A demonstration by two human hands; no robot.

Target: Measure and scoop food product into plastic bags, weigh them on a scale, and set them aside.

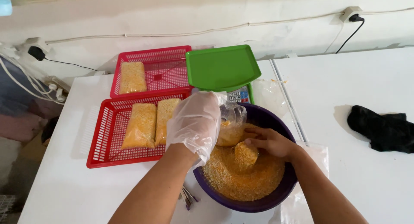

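1. We are scooping yellow granules (241, 174) from the purple bowl (276, 198), near the front edge of the white table (69, 189), with our right hand (269, 142), fingers curled around a heaped clump.
2. We are holding a clear plastic bag (232, 122) over the bowl with our gloved left hand (196, 122), fingers closed on its mouth.
3. Filled packets (140, 125) are lying in two red baskets (97, 153) toward the left edge.
4. A green scale tray (222, 68) is standing behind the bowl; a black cloth (381, 129) is lying at the right edge.
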